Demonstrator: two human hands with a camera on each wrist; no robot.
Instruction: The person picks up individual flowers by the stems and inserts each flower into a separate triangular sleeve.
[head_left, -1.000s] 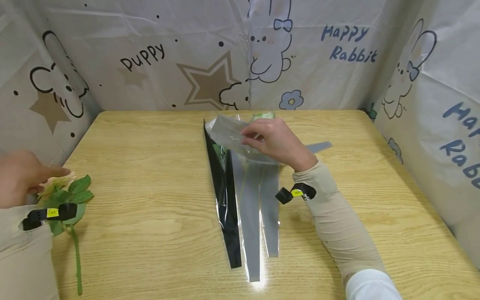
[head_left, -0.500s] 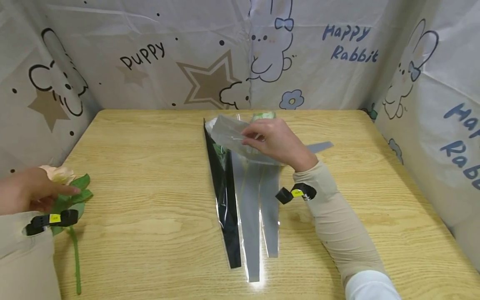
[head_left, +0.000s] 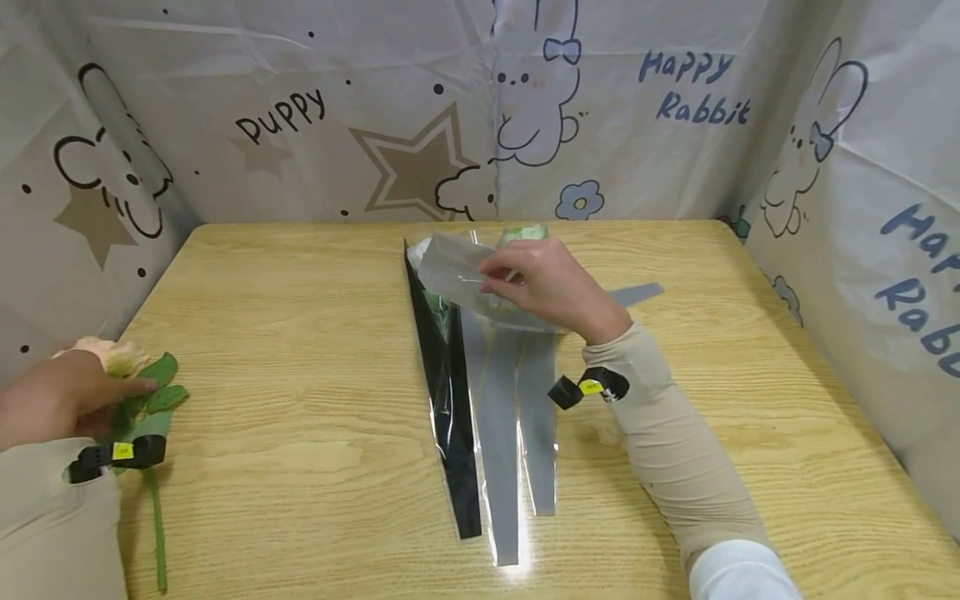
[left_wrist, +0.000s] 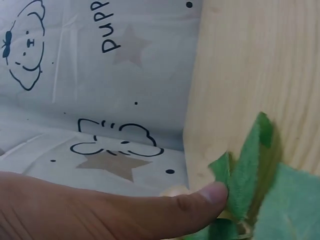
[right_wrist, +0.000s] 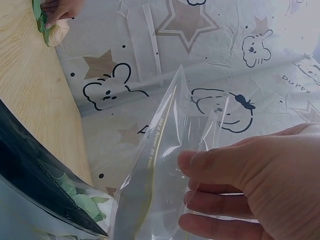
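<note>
At the table's left edge lies a peach rose [head_left: 120, 358] with green leaves and a green stem. My left hand [head_left: 63, 396] grips it below the bloom, thumb against a leaf [left_wrist: 245, 175]; the other fingers are mostly hidden. My right hand [head_left: 551, 283] pinches the upper edge of a clear and grey flower sleeve [head_left: 457, 267] between thumb and fingers, lifting its mouth; the right wrist view shows the transparent film [right_wrist: 165, 150] with small printed lettering. Beside it, a black flower sleeve [head_left: 450, 417] holds a flower with green leaves. A pale green-white bloom [head_left: 525, 233] shows behind my right hand.
Grey sleeve ends [head_left: 501, 467] point toward the near side of the wooden table [head_left: 300, 450]. Another grey strip [head_left: 637, 293] sticks out to the right of my right hand. Printed fabric walls [head_left: 285, 183] enclose the back and both sides.
My left hand has come down from above the bloom onto the leaves and stem and closed there, shifting the rose slightly. My right hand stays on the sleeve.
</note>
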